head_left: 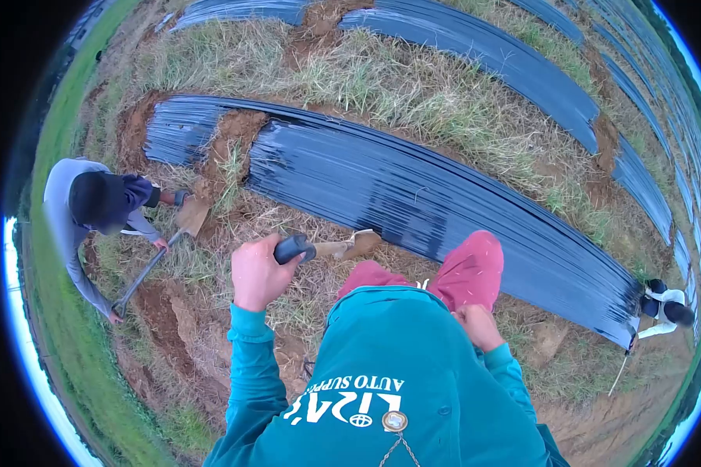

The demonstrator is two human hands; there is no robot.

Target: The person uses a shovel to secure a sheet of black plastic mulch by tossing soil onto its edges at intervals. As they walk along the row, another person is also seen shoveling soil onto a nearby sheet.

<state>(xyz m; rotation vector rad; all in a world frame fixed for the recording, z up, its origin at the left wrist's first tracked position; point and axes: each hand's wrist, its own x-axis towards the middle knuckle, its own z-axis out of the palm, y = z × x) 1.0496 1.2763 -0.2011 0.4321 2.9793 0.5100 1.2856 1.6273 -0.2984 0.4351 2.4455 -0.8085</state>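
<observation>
My left hand (262, 271) is closed around the dark grip of a shovel (335, 248). Its shaft, strongly foreshortened, runs down to a brownish blade (361, 244) at the near edge of the black plastic sheet (413, 191). Beside my right thigh, my right hand (480, 325) is curled closed against the maroon trousers (469, 274); whether anything is inside it is hidden. The plastic sheet covers a long raised bed in front of my feet, wrinkled along its length, with soil (232, 148) across it at the left.
On the left, a bent-over person (93, 202) holds another shovel (149, 267) with its blade on the soil. Another person (666, 307) crouches at the sheet's far right end, near a thin stick (618, 373). Dry grass (413, 97) lies between further plastic-covered rows (483, 54).
</observation>
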